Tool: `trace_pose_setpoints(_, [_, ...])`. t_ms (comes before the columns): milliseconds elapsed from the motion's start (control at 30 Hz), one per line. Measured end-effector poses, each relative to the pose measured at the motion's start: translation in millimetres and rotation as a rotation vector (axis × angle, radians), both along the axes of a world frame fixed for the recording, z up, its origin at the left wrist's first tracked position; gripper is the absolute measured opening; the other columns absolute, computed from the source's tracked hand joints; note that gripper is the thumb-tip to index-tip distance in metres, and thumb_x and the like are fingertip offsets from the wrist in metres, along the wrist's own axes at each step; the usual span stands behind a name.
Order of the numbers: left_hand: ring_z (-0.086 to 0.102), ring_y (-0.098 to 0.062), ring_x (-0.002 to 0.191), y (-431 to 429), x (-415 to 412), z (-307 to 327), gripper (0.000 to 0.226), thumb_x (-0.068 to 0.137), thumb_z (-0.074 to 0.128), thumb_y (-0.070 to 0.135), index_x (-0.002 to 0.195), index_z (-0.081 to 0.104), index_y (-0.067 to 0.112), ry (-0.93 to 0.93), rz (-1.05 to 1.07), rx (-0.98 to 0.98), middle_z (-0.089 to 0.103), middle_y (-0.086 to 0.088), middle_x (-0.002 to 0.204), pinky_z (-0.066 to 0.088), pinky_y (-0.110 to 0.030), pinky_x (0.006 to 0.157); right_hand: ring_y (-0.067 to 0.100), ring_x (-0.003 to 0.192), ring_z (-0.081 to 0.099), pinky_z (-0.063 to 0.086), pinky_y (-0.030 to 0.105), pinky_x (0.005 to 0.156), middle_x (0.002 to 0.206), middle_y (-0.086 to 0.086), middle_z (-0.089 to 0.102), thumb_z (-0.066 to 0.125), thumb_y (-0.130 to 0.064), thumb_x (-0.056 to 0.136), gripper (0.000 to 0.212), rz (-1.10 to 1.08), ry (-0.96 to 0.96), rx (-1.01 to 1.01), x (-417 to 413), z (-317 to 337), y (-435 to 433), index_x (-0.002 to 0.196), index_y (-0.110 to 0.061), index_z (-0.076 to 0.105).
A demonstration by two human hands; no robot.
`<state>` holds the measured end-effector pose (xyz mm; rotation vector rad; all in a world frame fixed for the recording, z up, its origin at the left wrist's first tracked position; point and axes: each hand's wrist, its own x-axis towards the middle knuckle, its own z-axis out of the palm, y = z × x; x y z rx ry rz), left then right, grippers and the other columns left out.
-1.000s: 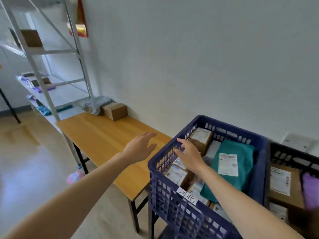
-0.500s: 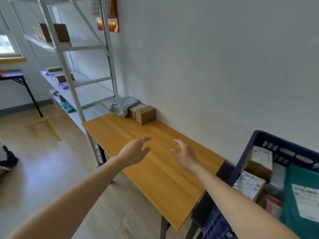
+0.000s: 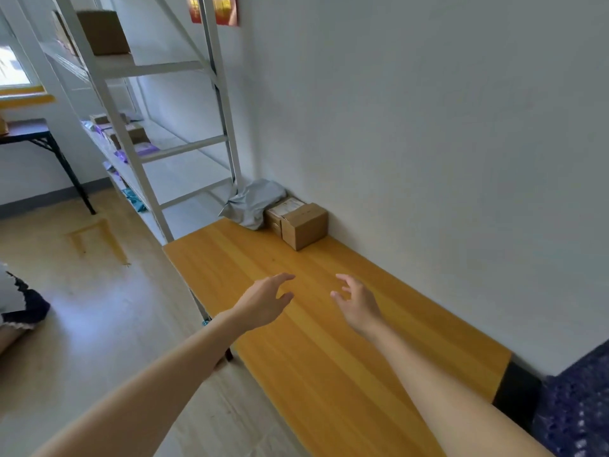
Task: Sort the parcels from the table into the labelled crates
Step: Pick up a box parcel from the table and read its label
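A wooden table (image 3: 329, 351) runs along the white wall. At its far end stand a small brown cardboard box (image 3: 304, 225), a second labelled box (image 3: 280, 209) behind it, and a crumpled grey mailer bag (image 3: 253, 202). My left hand (image 3: 263, 303) and my right hand (image 3: 357, 301) hover side by side above the middle of the table, fingers loosely spread, both holding nothing. They are well short of the parcels. Only a corner of the blue crate (image 3: 573, 413) shows at the lower right.
A white metal shelf rack (image 3: 131, 140) stands past the table's far end, with a cardboard box (image 3: 102, 31) on top and packets on lower shelves. A dark folding table (image 3: 33, 133) is at the left wall. A person's clothing (image 3: 16, 301) shows at the left edge.
The view has swung left, away from the blue crate toward the table's far end. My right hand left the crate and both hands now reach out over the table.
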<state>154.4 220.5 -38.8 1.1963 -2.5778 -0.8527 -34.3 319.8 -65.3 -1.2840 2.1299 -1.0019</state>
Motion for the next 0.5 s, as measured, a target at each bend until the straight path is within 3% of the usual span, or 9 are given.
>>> trace_pose_setpoints(133, [0.055, -0.018, 0.119, -60.3, -18.4, -7.9, 0.044, 0.099, 0.049, 0.034, 0.142, 0.041, 0.031, -0.083, -0.026, -0.021, 0.056, -0.001, 0.134, 0.049, -0.035, 0.092, 0.018, 0.124, 0.051, 0.042, 0.025, 0.093, 0.138, 0.005, 0.051, 0.054, -0.022, 0.097, 0.04, -0.041, -0.051, -0.025, -15.9, -13.0, -56.9, 0.136, -0.015, 0.048])
trace_pose_setpoints(267, [0.056, -0.018, 0.116, -117.1, -32.4, -18.2, 0.042, 0.099, 0.05, 0.032, 0.14, 0.043, 0.03, -0.097, 0.027, -0.011, 0.057, 0.0, 0.131, 0.05, -0.034, 0.09, 0.015, 0.121, 0.052, 0.043, 0.025, 0.092, 0.136, 0.003, 0.053, 0.053, -0.02, 0.098, 0.037, -0.049, -0.101, -0.069, -26.5, -26.8, -109.8, 0.134, -0.015, 0.05])
trace_pose_setpoints(500, [0.05, -0.016, 0.125, -190.3, -51.5, -41.6, 0.041, 0.098, 0.051, 0.03, 0.139, 0.045, 0.03, -0.019, 0.085, 0.101, 0.057, -0.005, 0.13, 0.046, -0.024, 0.072, 0.013, 0.124, 0.049, 0.041, 0.018, 0.082, 0.139, 0.001, 0.05, 0.05, -0.021, 0.1, 0.037, -0.055, -0.193, 0.008, -31.9, -50.9, -161.8, 0.136, -0.018, 0.048])
